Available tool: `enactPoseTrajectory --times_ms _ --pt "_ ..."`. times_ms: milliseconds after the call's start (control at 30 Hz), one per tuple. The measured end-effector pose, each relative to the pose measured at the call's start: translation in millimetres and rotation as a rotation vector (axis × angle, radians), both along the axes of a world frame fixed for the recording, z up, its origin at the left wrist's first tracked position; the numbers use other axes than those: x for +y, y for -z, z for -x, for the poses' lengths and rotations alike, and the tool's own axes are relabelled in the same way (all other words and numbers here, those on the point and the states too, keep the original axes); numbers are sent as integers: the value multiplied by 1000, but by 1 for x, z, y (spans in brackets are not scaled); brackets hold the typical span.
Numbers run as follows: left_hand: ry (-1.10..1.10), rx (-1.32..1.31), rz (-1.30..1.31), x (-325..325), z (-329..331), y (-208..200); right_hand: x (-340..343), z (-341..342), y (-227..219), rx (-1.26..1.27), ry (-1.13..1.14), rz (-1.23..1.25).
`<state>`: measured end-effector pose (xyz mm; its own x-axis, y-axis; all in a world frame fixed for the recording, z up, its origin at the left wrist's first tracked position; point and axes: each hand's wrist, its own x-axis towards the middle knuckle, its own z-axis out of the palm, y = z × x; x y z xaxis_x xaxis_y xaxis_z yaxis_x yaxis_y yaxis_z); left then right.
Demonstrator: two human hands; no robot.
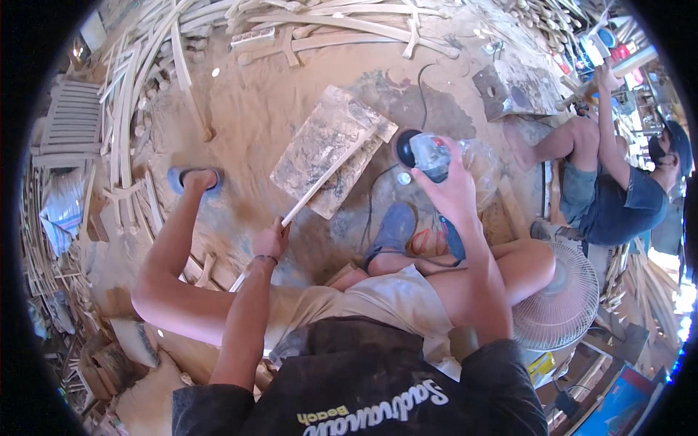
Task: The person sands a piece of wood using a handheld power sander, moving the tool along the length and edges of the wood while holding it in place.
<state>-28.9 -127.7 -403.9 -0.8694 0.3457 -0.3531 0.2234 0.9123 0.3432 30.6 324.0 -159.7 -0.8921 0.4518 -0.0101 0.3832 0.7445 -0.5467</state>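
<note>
My left hand [270,239] is closed around a long, thin wooden stick [325,178]. The stick slants from beside my thigh up to the right, its far part lying over a worn, dusty wooden block [309,158] on the ground. To the right of that block, my right hand [452,182] grips a handheld power sander [432,158]. The sander's round dark pad [405,148] faces left, near the stick's far end but apart from it. Clear plastic shows around the tool's body, and my fingers hide part of it.
A dark cord [369,207] runs over the dusty floor. Carved wooden pieces [349,40] lie along the far side. A white-grilled fan [558,298] stands at my right knee. At far right, another person [618,174] sits handling a wooden piece. A slatted panel [73,120] stands at left.
</note>
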Motion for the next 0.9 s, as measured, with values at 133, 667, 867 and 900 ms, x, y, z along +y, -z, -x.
enactPoseTrajectory --times_ms 133,667,867,900 --pt "8 16 -40 5 1 6 -19 18 6 -271 -123 -55" --pt "44 128 -60 0 -2 8 -1 75 41 -237 -123 -123" --pt "44 145 -74 4 -2 5 -9 69 35 -302 -162 -46" --pt "35 145 -83 6 -3 3 -18 68 34 -337 -192 -48"
